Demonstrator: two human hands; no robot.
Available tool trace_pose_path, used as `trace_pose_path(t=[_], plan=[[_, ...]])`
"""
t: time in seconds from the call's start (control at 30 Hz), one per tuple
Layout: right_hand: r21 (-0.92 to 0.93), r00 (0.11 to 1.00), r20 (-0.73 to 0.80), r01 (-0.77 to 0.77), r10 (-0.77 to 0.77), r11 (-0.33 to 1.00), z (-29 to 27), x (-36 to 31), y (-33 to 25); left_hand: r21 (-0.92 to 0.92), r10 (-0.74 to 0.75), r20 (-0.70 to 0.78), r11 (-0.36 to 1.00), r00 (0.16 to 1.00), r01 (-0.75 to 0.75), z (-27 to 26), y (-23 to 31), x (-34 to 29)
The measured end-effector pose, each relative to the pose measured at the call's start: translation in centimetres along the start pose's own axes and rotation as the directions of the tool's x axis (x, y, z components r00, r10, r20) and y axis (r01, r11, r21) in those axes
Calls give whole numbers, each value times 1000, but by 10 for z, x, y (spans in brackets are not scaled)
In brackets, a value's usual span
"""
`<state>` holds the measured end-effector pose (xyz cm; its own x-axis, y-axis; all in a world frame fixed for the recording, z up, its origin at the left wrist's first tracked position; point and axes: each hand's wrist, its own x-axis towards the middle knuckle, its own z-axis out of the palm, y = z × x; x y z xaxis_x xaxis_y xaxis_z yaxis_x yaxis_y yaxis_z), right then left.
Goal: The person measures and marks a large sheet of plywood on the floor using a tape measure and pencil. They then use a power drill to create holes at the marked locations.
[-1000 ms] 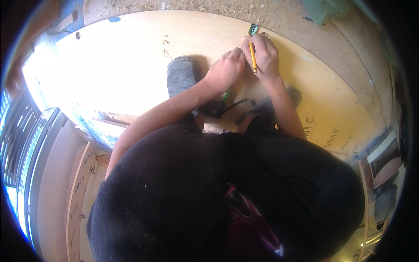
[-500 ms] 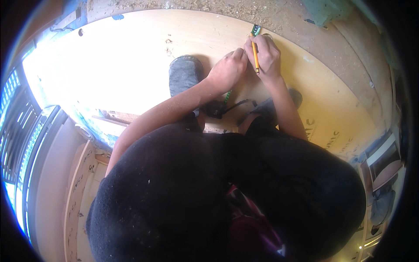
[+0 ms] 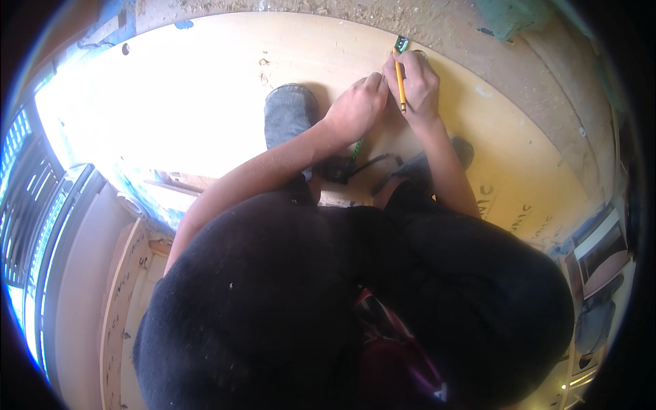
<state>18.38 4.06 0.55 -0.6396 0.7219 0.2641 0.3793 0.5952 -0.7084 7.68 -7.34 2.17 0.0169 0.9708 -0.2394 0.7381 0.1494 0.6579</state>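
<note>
A yellow pencil [image 3: 402, 85] slants through the closed fingers of my right hand [image 3: 421, 85], its eraser end toward me. Close beside it, my left hand [image 3: 359, 104] has its fingers bent and pressed together over the line of a green tape measure blade [image 3: 402, 44]. The blade comes out past my hands at the far edge of a pale plywood sheet [image 3: 219, 61]; a stretch of it is hidden beneath them. Its other part shows below my left wrist, by a dark tape case [image 3: 336, 169] between my feet. The pencil's point is hidden or too small to make out.
My left shoe [image 3: 292, 113] and right shoe [image 3: 462, 153] rest on the sheet. Sawdust and shavings [image 3: 410, 24] lie beyond its curved-looking far edge. Strong glare covers the sheet's left side. Boards [image 3: 116, 307] stand at the lower left, and louvred slats [image 3: 41, 212] at far left.
</note>
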Motion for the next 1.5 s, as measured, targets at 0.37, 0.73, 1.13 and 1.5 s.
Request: trace_pose_path(t=[0.37, 0.73, 1.13, 1.5], plan=[[-36, 1000, 16, -7, 7, 999, -5, -3, 1, -4, 24, -7, 1000, 1000, -24, 4, -1, 3], [-42, 1000, 0, -15, 15, 999, -5, -4, 2, -38, 5, 0, 999, 1000, -4, 4, 1, 3], [-1, 999, -22, -26, 26, 1000, 4, -6, 4, -27, -11, 1, 1000, 1000, 11, 4, -1, 0], [-15, 1000, -3, -20, 20, 1000, -2, -7, 7, -25, 3, 2, 1000, 1000, -3, 4, 1, 3]])
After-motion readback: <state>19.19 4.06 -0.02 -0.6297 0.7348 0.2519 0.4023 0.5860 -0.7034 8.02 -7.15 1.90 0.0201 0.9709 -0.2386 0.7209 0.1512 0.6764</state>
